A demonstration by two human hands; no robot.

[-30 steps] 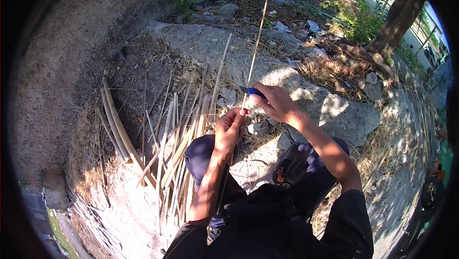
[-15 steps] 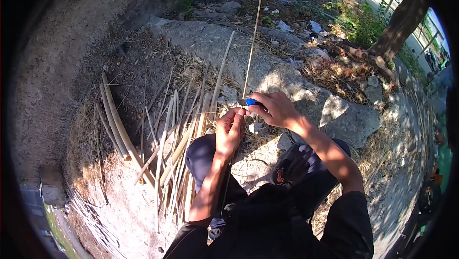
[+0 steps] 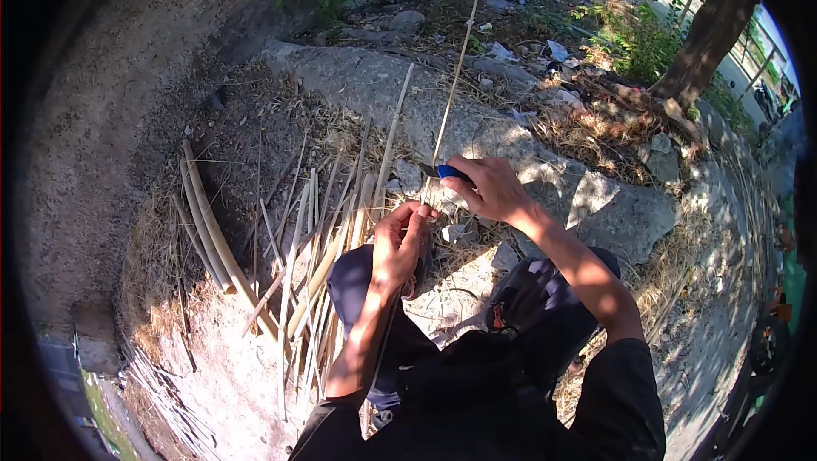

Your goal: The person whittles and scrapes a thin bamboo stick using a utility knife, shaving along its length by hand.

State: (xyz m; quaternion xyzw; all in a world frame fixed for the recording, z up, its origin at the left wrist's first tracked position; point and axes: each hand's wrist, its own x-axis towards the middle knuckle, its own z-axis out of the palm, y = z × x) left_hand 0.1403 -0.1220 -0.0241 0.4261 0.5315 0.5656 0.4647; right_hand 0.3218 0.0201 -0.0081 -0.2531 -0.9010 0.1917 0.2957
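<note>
Fingers of my left hand [image 3: 400, 241] pinch a long thin strip [image 3: 453, 91], which rises away from me toward the top of the view. Just above it, my right hand [image 3: 487, 189] is closed round a knife with a blue handle [image 3: 453, 173]. The dark blade lies against the strip, a short way beyond my left fingertips. Part of the strip also seems to run down below my left hand, along the forearm. Left of my knee lies a pile of split pale strips [image 3: 298, 274].
A large flat rock [image 3: 625, 214] and dry grass lie in front of me. Thicker curved pieces [image 3: 217, 231] rest at the left. A tree trunk [image 3: 711, 36] stands at the upper right, with litter [image 3: 557, 50] on the ground near it.
My left hand has moved slightly down and left, with the strip in it. The knife has shifted a little up, and the gap between the hands has widened. The strip's far end shows again.
</note>
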